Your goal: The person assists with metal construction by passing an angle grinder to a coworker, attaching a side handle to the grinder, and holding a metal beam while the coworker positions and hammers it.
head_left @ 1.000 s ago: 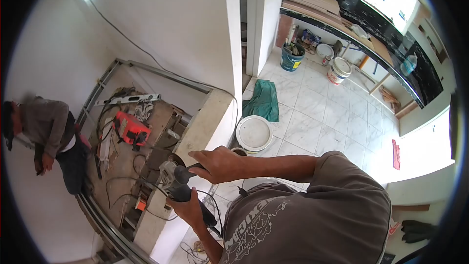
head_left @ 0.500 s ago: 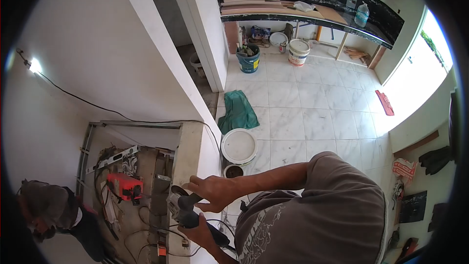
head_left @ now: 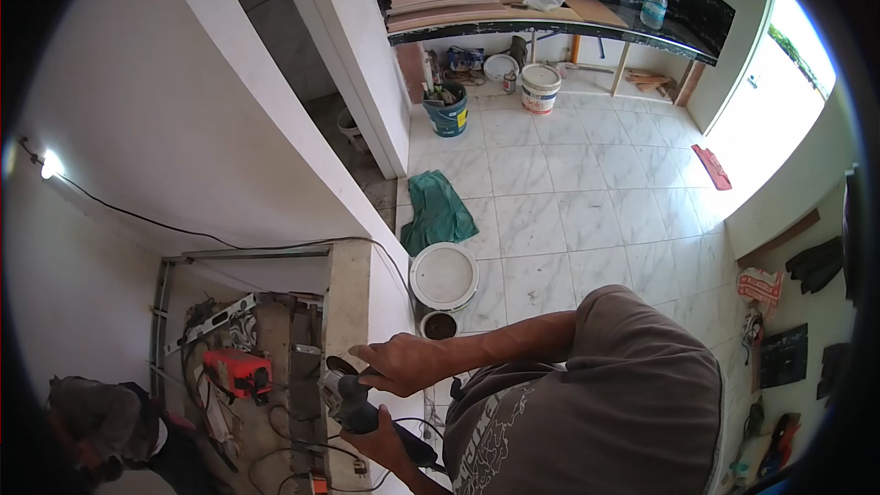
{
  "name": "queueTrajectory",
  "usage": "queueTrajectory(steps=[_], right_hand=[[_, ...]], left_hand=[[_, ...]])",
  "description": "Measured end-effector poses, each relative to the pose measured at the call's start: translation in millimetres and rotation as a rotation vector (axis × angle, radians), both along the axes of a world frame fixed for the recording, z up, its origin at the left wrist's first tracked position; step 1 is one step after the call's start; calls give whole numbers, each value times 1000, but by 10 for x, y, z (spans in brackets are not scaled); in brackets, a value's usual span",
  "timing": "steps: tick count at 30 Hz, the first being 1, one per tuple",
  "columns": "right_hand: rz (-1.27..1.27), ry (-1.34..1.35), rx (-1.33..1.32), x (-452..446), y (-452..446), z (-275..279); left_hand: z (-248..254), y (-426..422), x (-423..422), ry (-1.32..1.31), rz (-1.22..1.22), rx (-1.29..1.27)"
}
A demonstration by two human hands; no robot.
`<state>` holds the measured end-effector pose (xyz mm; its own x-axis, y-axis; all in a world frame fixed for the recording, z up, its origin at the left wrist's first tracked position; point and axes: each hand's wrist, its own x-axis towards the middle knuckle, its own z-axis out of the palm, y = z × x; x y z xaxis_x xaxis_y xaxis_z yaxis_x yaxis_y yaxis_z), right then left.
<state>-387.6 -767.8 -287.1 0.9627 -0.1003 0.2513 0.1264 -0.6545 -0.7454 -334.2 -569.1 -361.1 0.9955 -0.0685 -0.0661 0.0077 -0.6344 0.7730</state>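
An angle grinder [head_left: 356, 411] with a dark body lies across the top of a narrow half-wall [head_left: 349, 298], its disc [head_left: 341, 365] toward the wall's far side. My right hand [head_left: 403, 365] is closed around what looks like its side handle, near the disc. Lower down, my left hand [head_left: 380, 445] wraps the grinder's body from beneath, its fingers partly hidden. A black cable trails from the grinder's rear. I cannot tell whether the disc is touching the ledge.
Beyond the half-wall, another person [head_left: 115, 417] bends low near a red machine [head_left: 236, 373] and a spirit level [head_left: 213, 324]. A white-lidded bucket [head_left: 445, 275], a small pot [head_left: 439, 324] and a green cloth [head_left: 438, 211] sit on the tiled floor. Cables run over the ledge.
The view has shifted slightly, moving the background left and up. Both hands keep their hold on the grinder. The other person has moved a little lower in view.
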Motion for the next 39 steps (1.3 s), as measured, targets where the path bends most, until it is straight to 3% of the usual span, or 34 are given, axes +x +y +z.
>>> queueTrajectory(steps=[3, 6, 9, 12, 15, 21, 24, 27, 30, 33, 34, 37, 39], right_hand=[[-12, -3, 96, 32, -22, -107], [121, -306, 49, -38, -71, 7], [84, -195, 13, -6, -33, -122], [79, 133, 7, -23, -82, 35], [159, -200, 76, -75, -118, 48], [73, 49, -105, -10, -66, 18], [166, -245, -20, -48, -106, -2], [173, -175, -137, -75, -45, -63], [97, 133, -101, -10, -34, -142], [81, 110, -72, -81, -88, -32], [95, -105, -47, -115, -120, -16], [127, -136, -54, -131, -113, -72], [116, 7, -107, -133, -89, -115]], left_hand=[[31, 2, -12, 17, -6, -1], [-16, 24, 2, 6, -7, 6], [22, 27, -24, 35, 8, 6], [-14, 41, -60, -8, 30, -3], [-87, 107, -72, -31, 41, -28], [-67, 145, -120, 0, 53, -36], [-67, 143, -135, -14, 52, -62], [-2, 145, -155, 40, 61, 1], [30, 112, -154, 38, 59, 25], [-32, 118, -140, 4, 56, 24], [-52, 128, -151, -4, 60, 26], [84, 58, -186, 2, 67, 57], [32, 84, -192, -20, 71, 43]])
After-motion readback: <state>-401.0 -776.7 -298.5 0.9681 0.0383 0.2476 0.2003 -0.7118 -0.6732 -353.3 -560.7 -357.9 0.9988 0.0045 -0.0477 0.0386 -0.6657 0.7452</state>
